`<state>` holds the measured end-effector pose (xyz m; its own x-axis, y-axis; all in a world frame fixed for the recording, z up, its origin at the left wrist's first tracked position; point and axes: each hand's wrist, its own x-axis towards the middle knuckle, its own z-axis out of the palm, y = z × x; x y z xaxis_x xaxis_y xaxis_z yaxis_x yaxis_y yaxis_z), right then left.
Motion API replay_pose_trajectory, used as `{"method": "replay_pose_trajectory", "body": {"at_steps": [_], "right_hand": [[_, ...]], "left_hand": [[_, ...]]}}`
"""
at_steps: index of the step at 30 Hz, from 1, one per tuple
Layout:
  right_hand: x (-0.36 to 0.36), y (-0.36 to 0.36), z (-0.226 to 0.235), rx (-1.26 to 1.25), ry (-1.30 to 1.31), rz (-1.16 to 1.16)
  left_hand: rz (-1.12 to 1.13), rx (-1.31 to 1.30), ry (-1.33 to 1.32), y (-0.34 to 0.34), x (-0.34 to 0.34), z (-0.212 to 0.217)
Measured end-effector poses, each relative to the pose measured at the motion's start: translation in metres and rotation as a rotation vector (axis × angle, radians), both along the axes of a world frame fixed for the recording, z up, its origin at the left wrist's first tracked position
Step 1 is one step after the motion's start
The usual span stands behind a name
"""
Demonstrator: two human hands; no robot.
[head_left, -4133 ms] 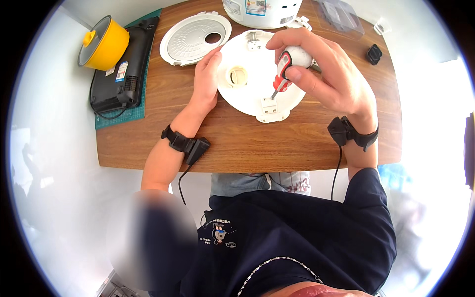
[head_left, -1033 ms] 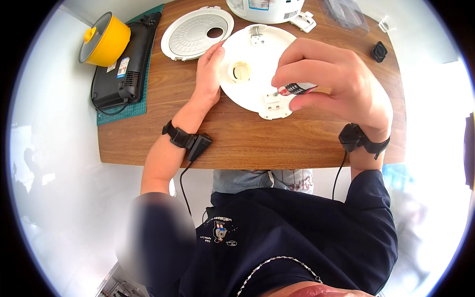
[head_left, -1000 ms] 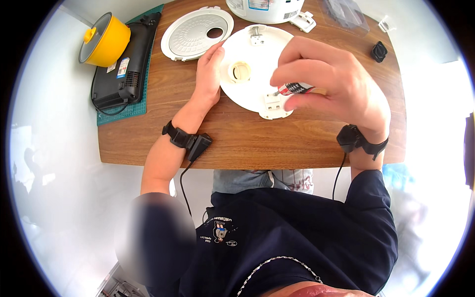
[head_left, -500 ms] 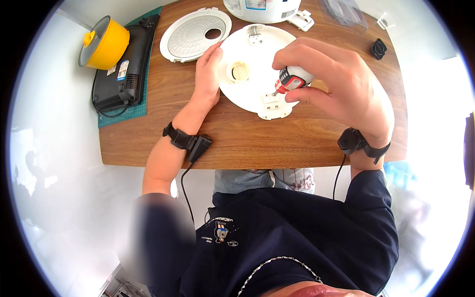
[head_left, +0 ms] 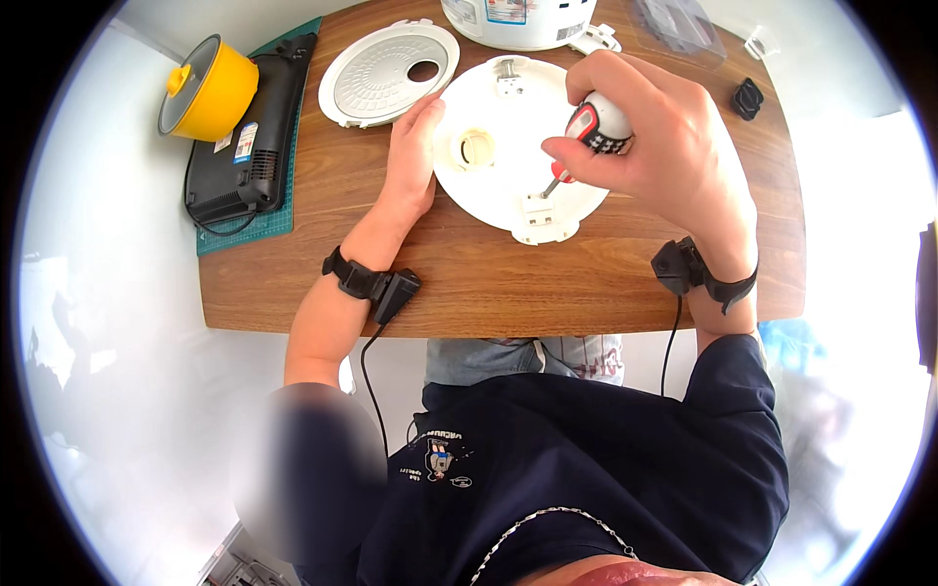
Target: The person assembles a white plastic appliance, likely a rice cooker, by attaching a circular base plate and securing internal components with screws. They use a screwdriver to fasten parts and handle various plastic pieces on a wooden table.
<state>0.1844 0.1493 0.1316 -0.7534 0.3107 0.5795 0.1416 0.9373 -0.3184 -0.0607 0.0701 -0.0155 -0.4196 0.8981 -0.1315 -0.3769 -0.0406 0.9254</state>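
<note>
A white round plastic lid (head_left: 523,122) lies on the wooden table in front of me, with a cream round fitting left of its middle. My left hand (head_left: 414,146) grips its left rim, fingertips partly hidden beneath. In my right hand (head_left: 655,137) is a screwdriver (head_left: 598,125) with a white, red and black handle. Its metal shaft slants down to the left, and the tip meets the small hinge block (head_left: 537,209) at the lid's near edge. Whether a screw sits under the tip is too small to tell.
A grey-white vented inner cover (head_left: 386,73) lies beyond my left hand. The white appliance body (head_left: 518,24) stands at the back. To the left, a yellow pot (head_left: 220,93) rests on a black appliance (head_left: 234,171) over a green mat. A black clip-like piece (head_left: 746,99) lies far right.
The screwdriver's handle has turned and leans further up and right, showing more of the shaft. My right hand has rolled with it; my left hand keeps its hold on the lid.
</note>
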Motion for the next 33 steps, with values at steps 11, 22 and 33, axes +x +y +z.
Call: {"method": "replay_pose_trajectory", "body": {"at_steps": [11, 22, 33], "right_hand": [[0.007, 0.018, 0.01, -0.059, -0.112, -0.088], [0.003, 0.034, 0.002, -0.054, -0.021, -0.061], [-0.002, 0.053, -0.018, -0.193, -0.097, -0.027]], "left_hand": [[-0.292, -0.066, -0.209, -0.014, 0.014, 0.025], [-0.033, 0.161, -0.024, -0.017, 0.009, 0.019], [0.298, 0.367, 0.128, -0.014, 0.004, 0.02]]}}
